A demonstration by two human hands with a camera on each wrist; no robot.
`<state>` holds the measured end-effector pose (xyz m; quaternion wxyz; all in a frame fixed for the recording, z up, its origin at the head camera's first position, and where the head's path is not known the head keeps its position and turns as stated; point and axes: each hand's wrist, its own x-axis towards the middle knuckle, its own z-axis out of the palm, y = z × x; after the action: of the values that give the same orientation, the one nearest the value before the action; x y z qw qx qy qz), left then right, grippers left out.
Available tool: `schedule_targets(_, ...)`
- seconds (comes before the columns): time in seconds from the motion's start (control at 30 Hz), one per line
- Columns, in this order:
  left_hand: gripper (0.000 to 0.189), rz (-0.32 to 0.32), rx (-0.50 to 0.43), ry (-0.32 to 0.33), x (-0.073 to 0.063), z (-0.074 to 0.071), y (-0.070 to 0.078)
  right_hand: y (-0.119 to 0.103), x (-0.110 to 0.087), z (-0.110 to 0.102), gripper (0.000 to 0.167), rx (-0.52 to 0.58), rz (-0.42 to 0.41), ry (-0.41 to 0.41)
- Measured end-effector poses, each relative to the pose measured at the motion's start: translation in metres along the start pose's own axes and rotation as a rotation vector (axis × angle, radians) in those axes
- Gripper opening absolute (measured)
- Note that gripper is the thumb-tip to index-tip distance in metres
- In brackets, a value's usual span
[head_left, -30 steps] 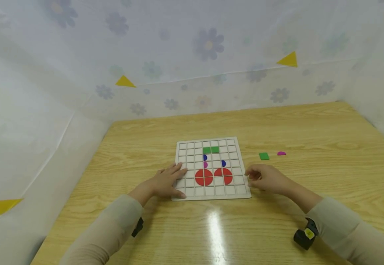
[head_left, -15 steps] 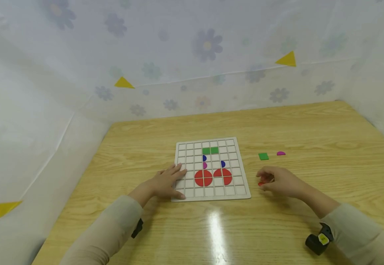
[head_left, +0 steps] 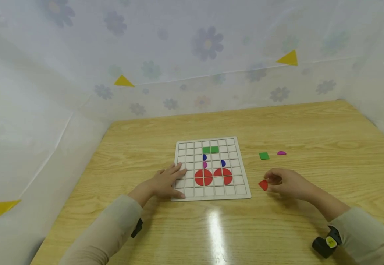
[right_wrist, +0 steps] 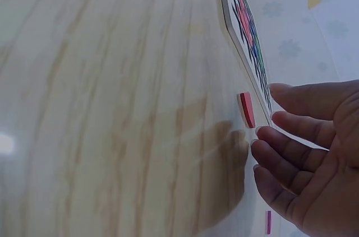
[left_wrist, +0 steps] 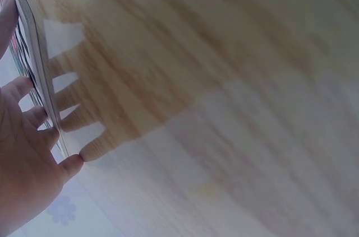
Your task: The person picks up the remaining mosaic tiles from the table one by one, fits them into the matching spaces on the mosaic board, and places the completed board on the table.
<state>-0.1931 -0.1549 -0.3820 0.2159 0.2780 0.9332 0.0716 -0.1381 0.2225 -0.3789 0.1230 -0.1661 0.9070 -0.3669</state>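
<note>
My left hand (head_left: pixel 165 182) lies with fingers spread over the left edge of the white gridded board (head_left: pixel 190 191). To the board's right, a loose red quarter-circle piece (head_left: pixel 263 184) lies flat on the table. Beside it is my right hand (head_left: pixel 288 183), its thumb and fingers apart and loosely bent. In the right wrist view the red quarter-circle piece (right_wrist: pixel 246 110) sits in front of the fingertips, with nothing in the hand. The board bears a full red circle (head_left: pixel 203 177), a three-quarter red circle (head_left: pixel 227 176), green squares (head_left: pixel 210 149) and small blue and magenta half circles.
Right of the board lie a loose green square (head_left: pixel 264 156) and a magenta half circle (head_left: pixel 281 152). The wooden table (head_left: pixel 145 143) is bordered by a pale flowered curtain (head_left: pixel 178 55) with yellow triangles. Both wrists carry small black cameras.
My right hand has moved from the board's right edge further right. The red quarter-circle piece, partly hidden by its fingers half a second ago, now lies uncovered on the table. My left hand stays put.
</note>
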Motion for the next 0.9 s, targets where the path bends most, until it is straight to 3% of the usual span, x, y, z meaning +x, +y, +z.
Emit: schedule_targets(0.9,0.085,-0.009,-0.001,-0.007,0.004,0.003,-0.003,0.007,0.013,0.009,0.023,-0.138,0.025,0.06)
